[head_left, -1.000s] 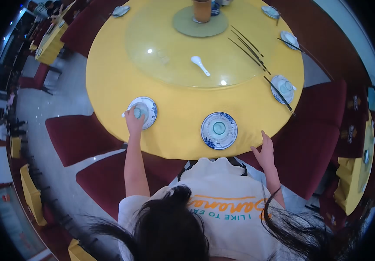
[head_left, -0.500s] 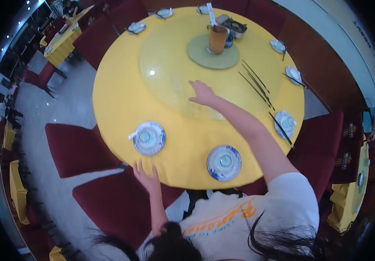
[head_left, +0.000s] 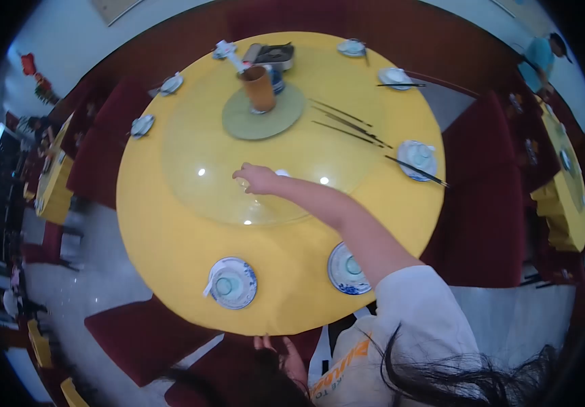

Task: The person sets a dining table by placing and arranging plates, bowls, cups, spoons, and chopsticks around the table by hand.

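My right hand (head_left: 256, 179) reaches over the glass turntable (head_left: 197, 193) on the round table, fingers bent down and drawn together near the glass. A small pale glint shows at the fingertips; whether it is a held thing or a reflection is unclear. My left hand (head_left: 291, 358) is low at the near table edge, fingers apart and holding nothing visible. Between my arms and the edge sit a left place setting (head_left: 248, 268) with a white spoon and a right place setting (head_left: 341, 281), partly covered by my right arm. Several dark chopsticks (head_left: 350, 125) lie loose on the turntable.
A brown cup (head_left: 258, 88) stands on a green round mat (head_left: 238, 125), with a portable stove (head_left: 275, 56) behind. More settings ring the yellow tablecloth (head_left: 163, 251); chopsticks cross the right plate (head_left: 417, 146). Dark red chairs (head_left: 472, 203) surround the table. A person (head_left: 539, 61) stands far right.
The view has turned right. My right hand has gone from spread fingers to drawn-together fingers over the glass. My left hand has dropped from beside the left setting to the table's near edge.
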Available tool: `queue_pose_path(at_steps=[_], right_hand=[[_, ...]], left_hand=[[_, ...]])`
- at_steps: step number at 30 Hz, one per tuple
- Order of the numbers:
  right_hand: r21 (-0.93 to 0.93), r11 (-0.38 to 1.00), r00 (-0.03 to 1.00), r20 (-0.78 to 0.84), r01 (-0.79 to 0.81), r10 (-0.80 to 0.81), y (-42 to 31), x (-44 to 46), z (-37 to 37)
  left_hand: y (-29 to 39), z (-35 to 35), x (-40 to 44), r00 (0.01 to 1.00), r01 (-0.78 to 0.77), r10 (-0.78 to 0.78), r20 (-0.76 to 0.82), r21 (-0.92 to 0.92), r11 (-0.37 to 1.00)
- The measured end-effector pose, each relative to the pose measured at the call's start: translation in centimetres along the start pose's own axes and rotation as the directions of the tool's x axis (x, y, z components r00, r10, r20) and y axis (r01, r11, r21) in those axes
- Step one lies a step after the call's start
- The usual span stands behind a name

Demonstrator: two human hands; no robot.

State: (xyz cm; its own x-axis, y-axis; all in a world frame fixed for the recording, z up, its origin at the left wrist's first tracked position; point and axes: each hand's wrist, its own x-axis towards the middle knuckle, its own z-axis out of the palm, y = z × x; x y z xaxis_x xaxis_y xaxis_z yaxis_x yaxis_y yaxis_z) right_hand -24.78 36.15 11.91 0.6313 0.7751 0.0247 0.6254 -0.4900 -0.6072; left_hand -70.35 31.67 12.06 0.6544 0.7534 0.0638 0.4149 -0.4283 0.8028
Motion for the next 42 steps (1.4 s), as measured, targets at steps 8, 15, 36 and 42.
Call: queue_pose_path(at_steps=[8,15,36,42], right_hand=[[0.016,0.961,0.834,-0.492,-0.276,0.248,13.2,-17.2,-24.7],[0.009,0.774,0.488,-0.772,-0.633,0.407,28.1,-25.7,-37.8],[-0.105,0.687,0.532,-0.718,-0.719,0.448,55.4,-10.0,-37.9],[-0.220,0.604,0.579,-0.645,-0.766,0.499,57.1,-9.1,-36.7]], left_hand=[[7.3,8.7,8.0,0.871,-0.485,0.479,0.110,0.034,0.874],[17.8,23.8,4.4,0.601,-0.694,0.531,0.598,0.060,0.717],[20.3,37.3,1.7,0.548,-0.630,-0.043,0.835,0.445,0.637],[19.8,37.6,1.8,0.547,-0.614,-0.080,0.834,0.464,0.639]])
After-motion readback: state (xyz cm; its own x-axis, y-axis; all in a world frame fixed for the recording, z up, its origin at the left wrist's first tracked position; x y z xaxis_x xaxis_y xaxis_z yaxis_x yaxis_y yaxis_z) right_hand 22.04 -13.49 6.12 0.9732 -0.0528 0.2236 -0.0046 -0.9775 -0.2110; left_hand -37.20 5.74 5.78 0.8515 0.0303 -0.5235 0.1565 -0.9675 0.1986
